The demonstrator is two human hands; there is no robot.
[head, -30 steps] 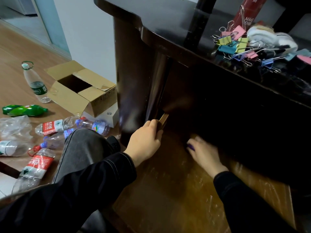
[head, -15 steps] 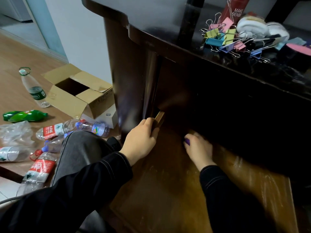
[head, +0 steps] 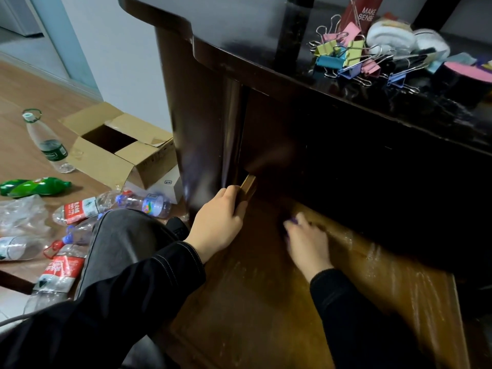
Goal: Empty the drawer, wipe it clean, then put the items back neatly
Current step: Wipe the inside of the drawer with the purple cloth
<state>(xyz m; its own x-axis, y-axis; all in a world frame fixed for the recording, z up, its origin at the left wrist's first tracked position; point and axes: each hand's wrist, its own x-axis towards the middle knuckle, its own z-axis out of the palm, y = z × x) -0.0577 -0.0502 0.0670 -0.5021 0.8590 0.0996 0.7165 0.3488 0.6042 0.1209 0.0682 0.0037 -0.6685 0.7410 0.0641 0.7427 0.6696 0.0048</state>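
The drawer is pulled out below the dark desk, its brown wooden bottom bare and streaked. My left hand grips the drawer's left side wall near its top edge. My right hand lies flat on the drawer bottom near the back, pressing a purple cloth of which only a small bit shows under the fingers. On the desk top lie the taken-out items: several coloured binder clips, a red booklet and white rolled things.
The dark desk top overhangs the drawer's back. On the floor to the left stand an open cardboard box, a small white box, an upright plastic bottle and several lying bottles. My knee is beside the drawer.
My right hand slid back and forth a short way over the drawer bottom with the cloth. My left hand stayed on the drawer's side. The head camera shifted a little.
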